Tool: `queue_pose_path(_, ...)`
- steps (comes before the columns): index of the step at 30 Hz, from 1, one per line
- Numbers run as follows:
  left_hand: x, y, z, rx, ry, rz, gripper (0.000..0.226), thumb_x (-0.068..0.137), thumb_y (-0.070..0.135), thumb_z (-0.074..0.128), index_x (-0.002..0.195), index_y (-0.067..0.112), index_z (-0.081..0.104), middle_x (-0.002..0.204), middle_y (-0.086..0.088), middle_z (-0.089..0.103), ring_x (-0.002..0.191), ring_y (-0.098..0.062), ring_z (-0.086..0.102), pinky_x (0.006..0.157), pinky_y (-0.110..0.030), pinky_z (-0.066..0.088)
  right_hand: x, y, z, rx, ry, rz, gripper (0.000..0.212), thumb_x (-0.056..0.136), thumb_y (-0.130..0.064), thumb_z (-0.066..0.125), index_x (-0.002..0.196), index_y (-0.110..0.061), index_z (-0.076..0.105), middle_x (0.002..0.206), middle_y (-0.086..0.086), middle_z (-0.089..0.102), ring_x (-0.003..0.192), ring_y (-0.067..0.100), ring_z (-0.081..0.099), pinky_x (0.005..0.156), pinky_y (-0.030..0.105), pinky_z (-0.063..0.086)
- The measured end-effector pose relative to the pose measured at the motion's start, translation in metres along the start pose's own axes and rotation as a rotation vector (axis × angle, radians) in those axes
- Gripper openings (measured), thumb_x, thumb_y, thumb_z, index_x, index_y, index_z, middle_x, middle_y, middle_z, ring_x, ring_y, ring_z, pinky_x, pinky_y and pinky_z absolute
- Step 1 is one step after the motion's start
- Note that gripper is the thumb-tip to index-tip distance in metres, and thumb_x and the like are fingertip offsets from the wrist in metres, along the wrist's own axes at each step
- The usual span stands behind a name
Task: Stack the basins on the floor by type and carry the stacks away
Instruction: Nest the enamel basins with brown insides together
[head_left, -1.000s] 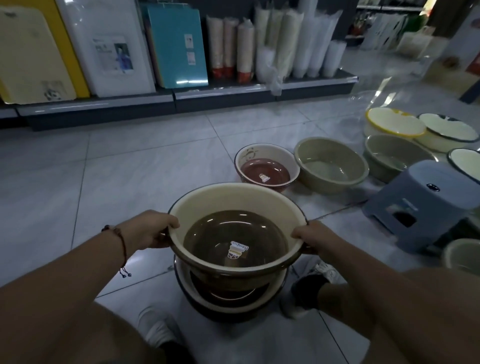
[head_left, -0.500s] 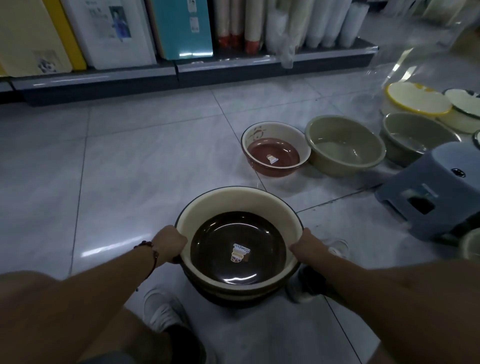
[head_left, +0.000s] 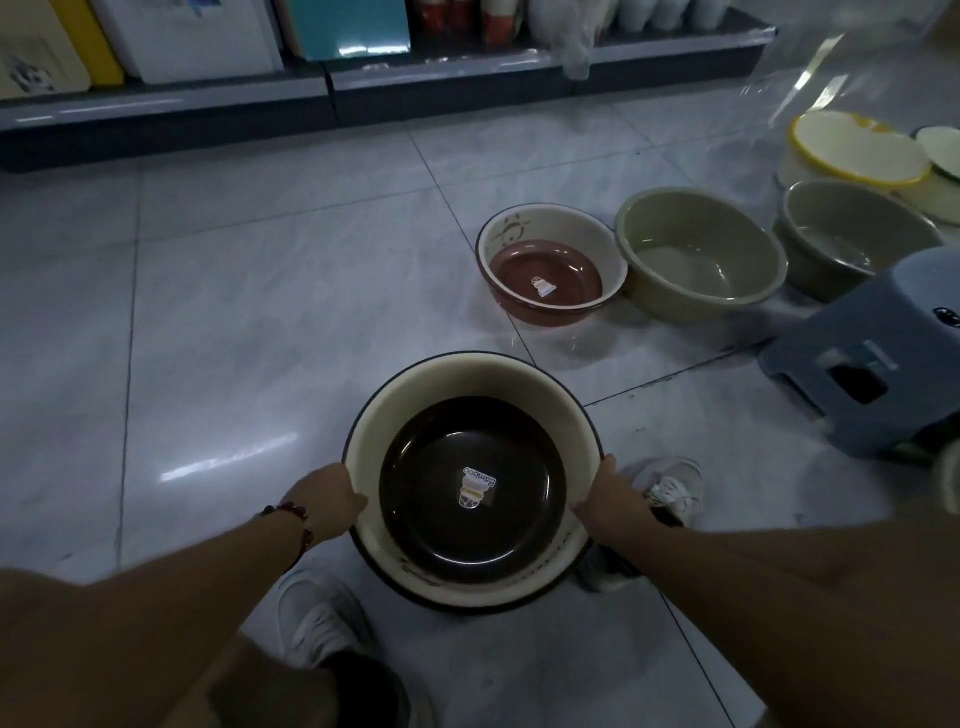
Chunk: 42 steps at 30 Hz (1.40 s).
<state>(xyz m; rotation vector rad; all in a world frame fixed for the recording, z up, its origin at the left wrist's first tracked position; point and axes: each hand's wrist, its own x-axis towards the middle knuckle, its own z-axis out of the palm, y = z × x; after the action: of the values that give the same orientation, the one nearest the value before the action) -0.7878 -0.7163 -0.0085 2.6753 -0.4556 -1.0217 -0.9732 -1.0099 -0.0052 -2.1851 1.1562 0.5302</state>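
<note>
Low on the tiled floor (head_left: 208, 312) between the person's shoes, the cream-walled, dark-bottomed basin (head_left: 470, 478), probably light, rigid and glossy-slick, is gripped at opposite rim edges by the left hand (head_left: 327, 499) and right hand (head_left: 605, 499), the surest hold.

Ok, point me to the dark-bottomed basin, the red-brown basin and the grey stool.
dark-bottomed basin (head_left: 470, 483): head view, dark inner floor.
red-brown basin (head_left: 550, 275): head view, red-brown inner floor.
grey stool (head_left: 883, 332): head view, top surface.

Nearest basin (head_left: 470, 410) sits on the floor (head_left: 234, 312) between two shoes. Three basins stand in a row beyond, to its right. A stool (head_left: 872, 343) stands right of the nearest basin, a shelf (head_left: 363, 98) behind all.
</note>
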Motion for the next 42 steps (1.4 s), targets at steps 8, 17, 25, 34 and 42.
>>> queue_pose_path(8, 0.005, 0.008, 0.000, 0.283, 0.005, 0.003, 0.030, 0.098, 0.039, 0.054, 0.108, 0.010, 0.057, 0.090, 0.000, 0.055, 0.080, -0.015, 0.055, 0.066, -0.025, 0.043, 0.013, -0.001, 0.003, -0.194, -0.035, 0.036, 0.075, 0.096, -0.028, 0.058, 0.149, -0.001, 0.012, 0.130, 0.017, 0.057, 0.113, 0.030, 0.061, 0.095, 0.043, 0.052)
queue_pose_path(17, 0.014, 0.073, -0.044, 0.613, 0.298, 0.289, 0.040, 0.093, 0.039, 0.048, 0.130, 0.022, 0.051, 0.116, 0.000, 0.060, 0.099, -0.022, 0.062, 0.078, -0.033, 0.045, 0.028, -0.026, -0.074, -0.546, 0.015, -0.299, 0.050, 0.088, -0.046, 0.060, 0.133, -0.025, 0.049, 0.129, 0.003, 0.060, 0.113, 0.024, 0.059, 0.095, 0.042, 0.048)
queue_pose_path(25, 0.071, 0.167, -0.079, 0.815, 0.400, 0.510, 0.076, 0.095, 0.047, 0.050, 0.157, 0.023, 0.013, 0.163, -0.017, 0.011, 0.147, -0.036, 0.023, 0.118, -0.052, 0.023, 0.092, -0.095, -0.127, -0.628, 0.134, -0.422, 0.074, 0.094, -0.056, 0.051, 0.154, -0.021, 0.024, 0.159, 0.006, 0.029, 0.142, 0.031, 0.033, 0.112, 0.045, 0.033)
queue_pose_path(34, 0.178, 0.196, -0.054, 0.695, -0.031, 0.600, 0.102, 0.081, 0.056, 0.071, 0.157, 0.032, 0.007, 0.165, -0.010, 0.009, 0.147, -0.032, 0.022, 0.114, -0.051, 0.033, 0.214, -0.132, -0.123, -0.546, 0.097, -0.348, 0.078, 0.092, -0.052, 0.055, 0.154, -0.018, 0.023, 0.159, 0.008, 0.028, 0.143, 0.033, 0.031, 0.112, 0.046, 0.033)
queue_pose_path(42, 0.230, 0.190, -0.055, 0.566, -0.127, 0.694, 0.062, 0.090, 0.049, 0.062, 0.145, 0.033, 0.039, 0.127, 0.002, 0.062, 0.109, -0.019, 0.060, 0.084, -0.028, 0.043, 0.301, -0.157, -0.096, -0.482, 0.021, -0.246, 0.082, 0.092, -0.048, 0.058, 0.156, -0.019, 0.017, 0.160, 0.009, 0.024, 0.143, 0.038, 0.029, 0.114, 0.047, 0.029)
